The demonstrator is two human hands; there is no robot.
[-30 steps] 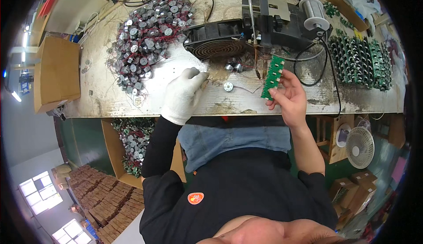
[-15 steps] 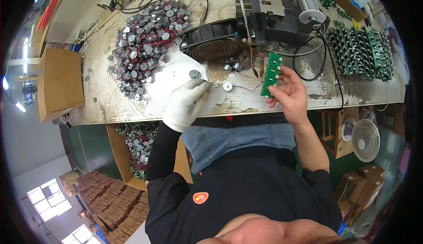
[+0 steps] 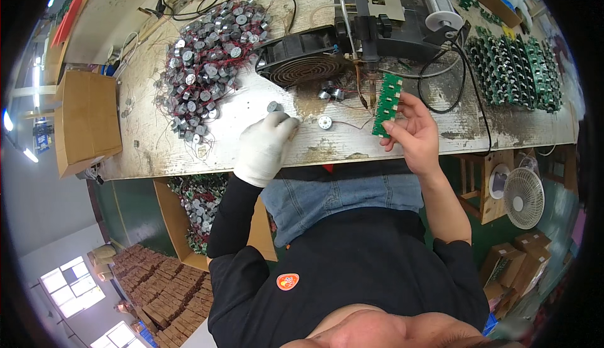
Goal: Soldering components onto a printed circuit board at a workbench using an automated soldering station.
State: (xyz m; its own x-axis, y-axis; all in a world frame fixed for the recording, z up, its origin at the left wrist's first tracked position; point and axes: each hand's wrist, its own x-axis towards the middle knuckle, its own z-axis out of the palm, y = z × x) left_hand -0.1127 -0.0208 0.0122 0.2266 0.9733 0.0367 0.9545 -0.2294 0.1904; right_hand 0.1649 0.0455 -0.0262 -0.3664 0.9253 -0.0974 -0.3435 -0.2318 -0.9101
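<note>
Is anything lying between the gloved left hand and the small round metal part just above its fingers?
Nothing visible. The left hand has its fingertips right at the round metal part, with only bare benchtop around it. The heap of similar parts sits off to the left.

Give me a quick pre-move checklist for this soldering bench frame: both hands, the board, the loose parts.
1. Right hand has the green circuit board in its fingers, held near the soldering iron tip: ok.
2. Left hand, in a white glove, has a small round metal part at its fingertips: ok, though firmness of grip cannot tell.
3. Spare round part lies on the bench between the hands, wire attached: ok.
4. Board actually touching the iron tip: cannot tell.
5. Pile of round parts within the left hand's reach: ok.
6. Black cable runs right beside the right hand: not ok, possible snag.
</note>
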